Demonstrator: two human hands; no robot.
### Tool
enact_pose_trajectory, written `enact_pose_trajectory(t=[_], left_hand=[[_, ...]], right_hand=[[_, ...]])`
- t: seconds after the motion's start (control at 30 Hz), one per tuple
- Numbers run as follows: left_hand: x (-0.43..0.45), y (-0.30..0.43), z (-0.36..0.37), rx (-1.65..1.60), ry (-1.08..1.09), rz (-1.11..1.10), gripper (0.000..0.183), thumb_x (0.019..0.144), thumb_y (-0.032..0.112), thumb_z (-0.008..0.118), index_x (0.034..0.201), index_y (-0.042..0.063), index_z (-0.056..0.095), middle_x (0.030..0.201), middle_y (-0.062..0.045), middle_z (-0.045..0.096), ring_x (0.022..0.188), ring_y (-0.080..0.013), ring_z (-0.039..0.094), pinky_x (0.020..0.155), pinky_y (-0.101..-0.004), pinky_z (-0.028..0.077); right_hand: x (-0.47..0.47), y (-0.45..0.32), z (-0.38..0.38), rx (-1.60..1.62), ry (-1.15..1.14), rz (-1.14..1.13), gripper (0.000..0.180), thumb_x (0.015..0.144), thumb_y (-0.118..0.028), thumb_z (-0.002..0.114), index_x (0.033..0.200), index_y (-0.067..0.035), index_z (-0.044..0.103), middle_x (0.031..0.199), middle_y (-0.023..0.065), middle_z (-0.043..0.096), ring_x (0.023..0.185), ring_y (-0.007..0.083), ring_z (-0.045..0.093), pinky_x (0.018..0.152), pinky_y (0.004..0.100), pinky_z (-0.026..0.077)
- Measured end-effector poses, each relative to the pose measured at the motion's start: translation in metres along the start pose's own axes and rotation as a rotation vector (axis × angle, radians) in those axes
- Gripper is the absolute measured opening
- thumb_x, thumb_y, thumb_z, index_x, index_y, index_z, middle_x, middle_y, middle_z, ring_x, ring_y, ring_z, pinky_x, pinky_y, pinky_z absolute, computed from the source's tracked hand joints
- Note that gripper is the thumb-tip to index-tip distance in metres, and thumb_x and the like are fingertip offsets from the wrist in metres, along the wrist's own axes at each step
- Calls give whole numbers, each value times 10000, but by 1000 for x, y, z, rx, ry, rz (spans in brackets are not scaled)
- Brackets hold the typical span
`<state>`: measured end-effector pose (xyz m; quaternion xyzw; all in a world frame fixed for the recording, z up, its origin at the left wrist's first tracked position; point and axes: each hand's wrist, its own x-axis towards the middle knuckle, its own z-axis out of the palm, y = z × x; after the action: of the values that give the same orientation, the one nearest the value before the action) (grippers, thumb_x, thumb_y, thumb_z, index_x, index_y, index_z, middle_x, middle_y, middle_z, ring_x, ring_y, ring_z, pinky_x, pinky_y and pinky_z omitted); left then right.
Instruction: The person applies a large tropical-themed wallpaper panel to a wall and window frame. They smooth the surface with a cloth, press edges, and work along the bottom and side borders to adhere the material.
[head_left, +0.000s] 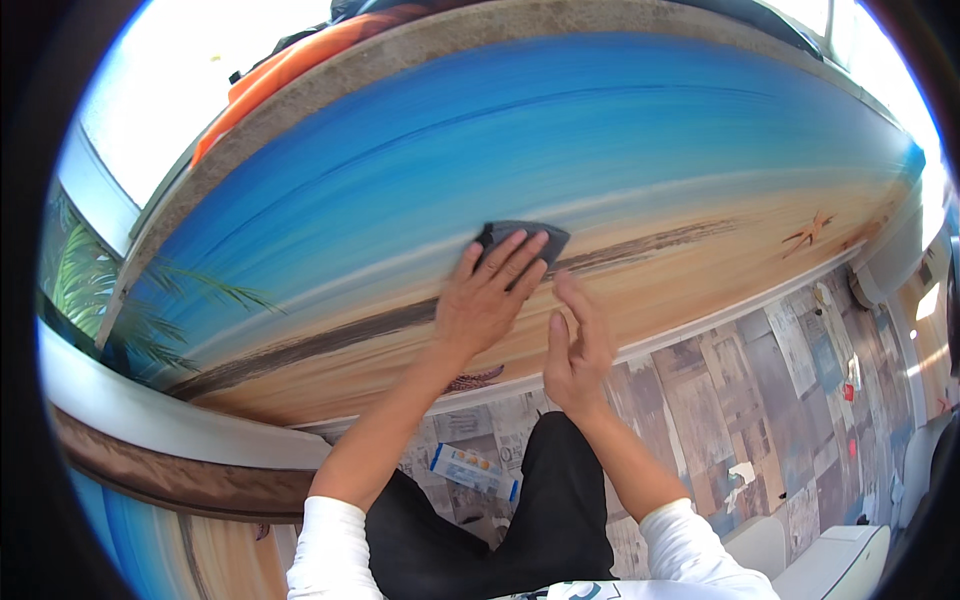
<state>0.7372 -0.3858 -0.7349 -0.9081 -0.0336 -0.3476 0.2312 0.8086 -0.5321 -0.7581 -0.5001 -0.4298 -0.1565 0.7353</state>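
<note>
A wall panel with a painted or printed beach scene (420, 172) spreads in front of me, blue above and sand-coloured below. Against its middle, my left hand (487, 292) presses a dark grey pad or folded cloth (551, 238) flat with spread fingers. Just right of and below it, my right hand (581, 341) is slightly blurred, its thumb and fingers apart and nothing in it. A starfish picture (474, 379) shows partly behind my left forearm, and another starfish (810, 231) is at the panel's right.
A stone-like ledge (525, 21) runs along the panel's top, with orange fabric (315, 64) behind it. Below, a patchwork-patterned floor (697, 405) holds a blue-and-white packet (474, 471) and white scraps (741, 476). A white curved piece with a brown edge (187, 469) stands at left.
</note>
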Motion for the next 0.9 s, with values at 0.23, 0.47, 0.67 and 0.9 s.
enact_pose_trajectory(t=[0.23,0.47,0.67,0.9], left_hand=[[26,-26,-46,-422,89,-24,265,836,48,658,1098,88,645,1506,-125,563,1409,-321,522,1168,-541,367],[-6,-105,-77,-18,388,-46,150,857,17,612,984,91,645,1469,-217,580,1410,-419,501,1227,-573,244],[-2,-104,-62,45,435,-22,145,891,93,637,1023,139,678,1463,-137,612,1446,-384,468,1272,-525,124],[-5,-101,-58,46,412,-50,136,888,112,641,1001,155,704,1466,-96,618,1462,-383,446,1279,-521,61]], right_hand=[[19,42,52,-173,-53,-211,486,1016,-18,488,1486,94,440,1595,326,347,1474,504,350,1195,532,318],[110,30,51,-643,196,-337,544,995,-84,536,1500,88,430,1617,356,268,1494,587,211,1202,633,226],[103,66,8,-870,278,-127,547,972,-19,545,1476,142,404,1602,399,230,1471,612,227,1211,613,240],[72,38,66,-606,150,-336,609,937,17,547,1506,132,364,1587,463,159,1477,650,155,1210,621,229]])
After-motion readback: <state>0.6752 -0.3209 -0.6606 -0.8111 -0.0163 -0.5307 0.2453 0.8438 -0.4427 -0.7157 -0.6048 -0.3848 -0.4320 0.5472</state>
